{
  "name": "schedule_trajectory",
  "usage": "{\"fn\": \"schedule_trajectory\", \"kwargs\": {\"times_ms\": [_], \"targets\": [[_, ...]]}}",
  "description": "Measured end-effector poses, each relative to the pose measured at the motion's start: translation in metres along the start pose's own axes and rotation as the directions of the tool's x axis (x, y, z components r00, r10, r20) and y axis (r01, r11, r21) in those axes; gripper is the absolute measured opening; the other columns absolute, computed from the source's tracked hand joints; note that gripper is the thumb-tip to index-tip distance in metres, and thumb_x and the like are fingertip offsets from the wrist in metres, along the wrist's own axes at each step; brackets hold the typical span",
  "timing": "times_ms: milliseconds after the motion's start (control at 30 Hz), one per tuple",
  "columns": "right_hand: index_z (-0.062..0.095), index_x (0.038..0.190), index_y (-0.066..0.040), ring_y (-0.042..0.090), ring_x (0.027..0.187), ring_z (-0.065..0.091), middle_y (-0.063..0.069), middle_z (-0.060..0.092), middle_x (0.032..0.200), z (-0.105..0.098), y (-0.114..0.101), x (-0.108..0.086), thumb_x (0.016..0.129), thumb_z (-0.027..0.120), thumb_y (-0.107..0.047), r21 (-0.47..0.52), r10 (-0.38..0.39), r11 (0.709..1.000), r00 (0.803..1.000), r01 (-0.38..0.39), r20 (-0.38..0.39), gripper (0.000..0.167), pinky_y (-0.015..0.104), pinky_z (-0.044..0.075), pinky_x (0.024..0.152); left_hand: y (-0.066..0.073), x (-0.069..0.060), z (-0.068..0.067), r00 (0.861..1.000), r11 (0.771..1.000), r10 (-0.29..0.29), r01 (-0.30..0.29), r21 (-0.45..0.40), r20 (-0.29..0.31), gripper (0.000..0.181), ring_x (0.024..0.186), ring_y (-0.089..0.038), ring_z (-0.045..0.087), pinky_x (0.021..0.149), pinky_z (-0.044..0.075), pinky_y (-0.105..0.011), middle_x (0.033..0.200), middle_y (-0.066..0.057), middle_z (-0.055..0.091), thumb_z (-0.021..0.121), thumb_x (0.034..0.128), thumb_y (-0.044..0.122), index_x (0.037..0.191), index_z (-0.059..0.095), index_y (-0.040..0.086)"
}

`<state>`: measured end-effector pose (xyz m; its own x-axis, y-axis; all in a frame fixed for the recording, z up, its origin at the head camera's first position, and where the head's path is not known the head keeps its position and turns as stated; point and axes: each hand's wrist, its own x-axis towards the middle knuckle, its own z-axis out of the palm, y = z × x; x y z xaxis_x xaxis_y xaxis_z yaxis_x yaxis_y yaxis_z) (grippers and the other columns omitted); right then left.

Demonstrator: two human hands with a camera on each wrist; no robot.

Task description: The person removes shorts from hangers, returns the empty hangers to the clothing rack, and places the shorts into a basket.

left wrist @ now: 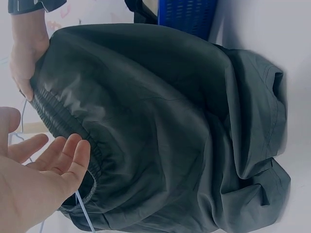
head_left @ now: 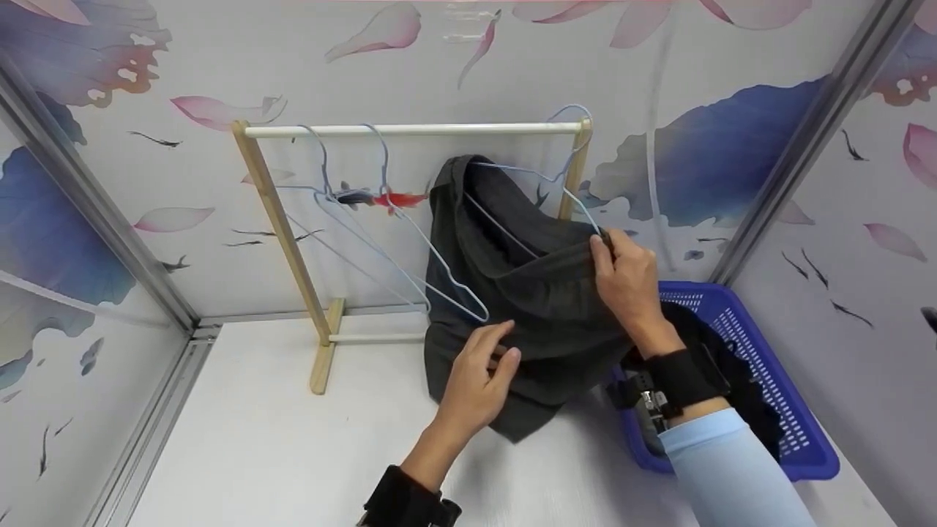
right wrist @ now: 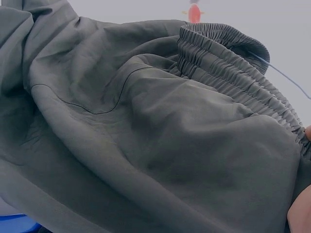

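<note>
Dark grey elastic-waisted shorts (head_left: 542,315) hang from a light blue hanger (head_left: 582,208) hooked at the rack's right end. My right hand (head_left: 631,282) pinches the waistband at its right corner, where the hanger's end meets it. In front of the shorts, my left hand (head_left: 479,380) has its fingers loosely bent and holds nothing. The left wrist view shows that hand (left wrist: 43,179) palm up beside the gathered waistband (left wrist: 65,119). Gathered waistband (right wrist: 238,73) and one hanger arm inside it appear in the right wrist view.
A wooden rack with a white rail (head_left: 410,130) stands at the back. Two bare light blue hangers (head_left: 384,168) hang on its left half, their lower ends close before the shorts. A blue basket (head_left: 794,410) with dark clothes (head_left: 703,337) is at the right.
</note>
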<state>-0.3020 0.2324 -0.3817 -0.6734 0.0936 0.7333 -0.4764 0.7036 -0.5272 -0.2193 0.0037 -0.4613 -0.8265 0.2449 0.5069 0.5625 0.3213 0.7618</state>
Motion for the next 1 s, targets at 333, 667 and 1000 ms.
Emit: {"fn": "schedule_trajectory", "kwargs": {"times_ms": [333, 667, 1000], "targets": [[0.066, 0.096, 0.006, 0.025, 0.061, 0.049, 0.013, 0.053, 0.068, 0.001, 0.004, -0.007, 0.105, 0.059, -0.008, 0.018, 0.010, 1.000, 1.000, -0.009, -0.027, 0.018, 0.028, 0.035, 0.060, 0.000, -0.001, -0.001, 1.000, 1.000, -0.002, 0.002, 0.008, -0.007, 0.039, 0.107, -0.024, 0.066, 0.089, 0.058, -0.038, 0.137, -0.014, 0.060, 0.054, 0.1079, 0.019, 0.143, 0.057, 0.000], [0.065, 0.098, 0.006, 0.024, 0.064, 0.048, 0.010, 0.050, 0.071, 0.001, 0.008, -0.015, 0.105, 0.058, -0.009, 0.035, 0.051, 0.998, 0.999, -0.051, -0.009, 0.018, 0.026, 0.035, 0.062, -0.001, -0.001, -0.002, 1.000, 1.000, 0.001, -0.001, 0.011, -0.010, 0.039, 0.107, -0.023, 0.066, 0.088, 0.058, -0.035, 0.137, -0.015, 0.060, 0.054, 0.1080, 0.019, 0.143, 0.057, 0.000], [0.068, 0.100, 0.006, 0.026, 0.068, 0.055, 0.017, 0.062, 0.077, 0.002, 0.012, -0.024, 0.105, 0.060, -0.009, 0.033, 0.071, 0.997, 0.997, -0.071, -0.011, 0.017, 0.028, 0.040, 0.065, -0.004, -0.003, -0.003, 1.000, 1.000, -0.015, 0.015, 0.000, -0.017, 0.040, 0.108, -0.023, 0.065, 0.089, 0.057, -0.034, 0.138, -0.014, 0.059, 0.054, 0.1084, 0.021, 0.144, 0.057, 0.002]]}}
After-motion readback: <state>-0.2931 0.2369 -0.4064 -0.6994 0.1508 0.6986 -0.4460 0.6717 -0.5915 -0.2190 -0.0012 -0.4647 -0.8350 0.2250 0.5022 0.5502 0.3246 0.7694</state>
